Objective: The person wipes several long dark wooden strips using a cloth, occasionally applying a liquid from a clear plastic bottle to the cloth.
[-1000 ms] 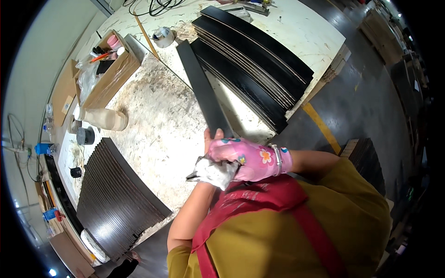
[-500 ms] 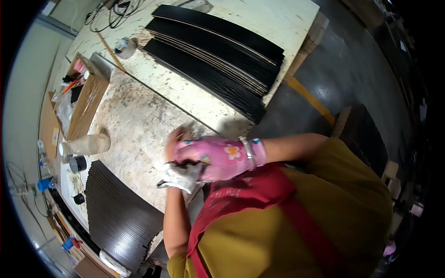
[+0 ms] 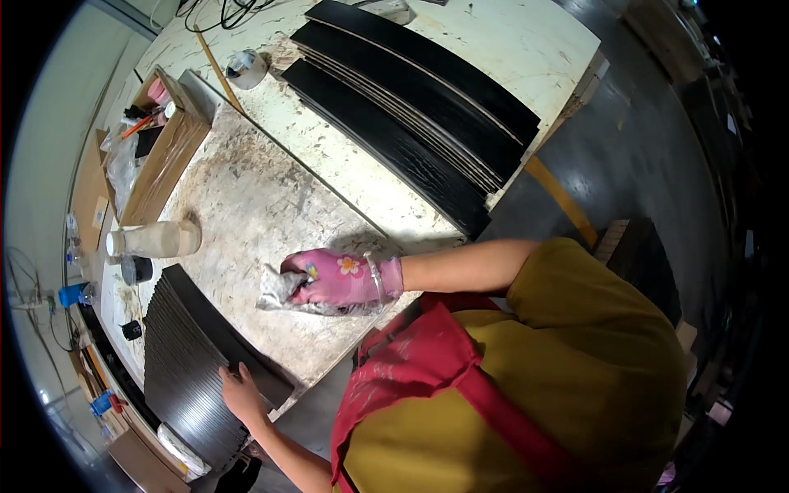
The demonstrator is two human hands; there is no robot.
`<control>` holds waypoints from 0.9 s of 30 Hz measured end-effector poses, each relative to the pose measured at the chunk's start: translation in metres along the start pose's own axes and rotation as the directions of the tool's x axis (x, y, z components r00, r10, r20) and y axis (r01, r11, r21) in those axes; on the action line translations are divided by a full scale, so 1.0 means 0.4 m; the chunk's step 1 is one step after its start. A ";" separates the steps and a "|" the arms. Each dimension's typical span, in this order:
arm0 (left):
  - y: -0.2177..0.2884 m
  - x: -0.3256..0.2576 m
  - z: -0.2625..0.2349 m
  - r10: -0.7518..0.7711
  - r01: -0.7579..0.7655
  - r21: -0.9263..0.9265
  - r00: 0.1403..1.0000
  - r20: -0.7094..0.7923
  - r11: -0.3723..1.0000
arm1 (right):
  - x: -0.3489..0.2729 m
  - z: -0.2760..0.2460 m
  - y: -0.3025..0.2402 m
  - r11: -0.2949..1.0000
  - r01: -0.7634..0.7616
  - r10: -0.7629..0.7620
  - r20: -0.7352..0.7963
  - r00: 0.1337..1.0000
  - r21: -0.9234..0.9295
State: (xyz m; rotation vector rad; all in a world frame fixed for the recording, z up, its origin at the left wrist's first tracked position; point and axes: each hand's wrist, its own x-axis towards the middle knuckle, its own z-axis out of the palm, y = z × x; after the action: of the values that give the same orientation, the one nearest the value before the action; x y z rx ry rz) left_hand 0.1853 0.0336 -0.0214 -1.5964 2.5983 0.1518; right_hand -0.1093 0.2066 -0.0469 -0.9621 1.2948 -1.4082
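At the lower left, my bare left hand [image 3: 243,398] has its fingers closed at the edge of a black strip [image 3: 209,320]. This curved strip lies turned slightly off a fanned stack of dark strips [image 3: 182,361], with its underside hidden. My right hand [image 3: 341,279], in a pink flowered glove with a band at the wrist, grips a crumpled grey-white cloth [image 3: 281,287]. Glove and cloth are low over the stained worktable [image 3: 246,214], near its front edge.
Stacked black strips [image 3: 411,103] lie across the far table. A clear bottle [image 3: 160,240] and dark jar lid [image 3: 136,269] stand at left, beside a cardboard box [image 3: 168,168] of supplies. A small tub [image 3: 246,69] and wooden stick [image 3: 218,70] are farther back.
My hands have come apart. The left moved down and left to the fanned stack, where a top strip now sits turned outward. The right, still gripping the cloth, shifted left.
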 end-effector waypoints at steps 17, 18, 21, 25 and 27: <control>0.176 -0.047 0.124 -0.008 -0.041 -0.720 0.998 -0.064 0.693 | 0.139 -0.148 -0.034 0.984 0.145 -0.168 -0.260 0.951 -0.105; 0.160 -0.091 0.147 0.009 -0.092 -0.641 0.991 -0.133 0.762 | 0.166 -0.147 -0.033 0.976 0.140 -0.179 -0.255 0.950 -0.167; 0.168 -0.212 0.201 -0.042 -0.056 -0.516 0.983 -0.176 0.855 | 0.223 -0.052 -0.049 0.935 0.039 -0.129 -0.235 0.963 -0.354; 0.209 -0.216 0.254 -0.149 0.021 -0.448 0.956 -0.253 0.894 | 0.157 0.197 0.047 0.341 0.522 -0.115 0.516 0.849 -0.782; 0.202 -0.215 0.269 -0.132 -0.042 -0.499 0.942 -0.309 0.865 | 0.119 0.277 0.147 0.424 0.682 -0.096 0.719 0.688 -0.596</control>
State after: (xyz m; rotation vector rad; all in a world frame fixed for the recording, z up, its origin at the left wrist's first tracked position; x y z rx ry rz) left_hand 0.1545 0.1598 -0.1139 -1.9973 2.9425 0.6605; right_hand -0.0055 0.1359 -0.0938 -2.3561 1.2417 -0.5507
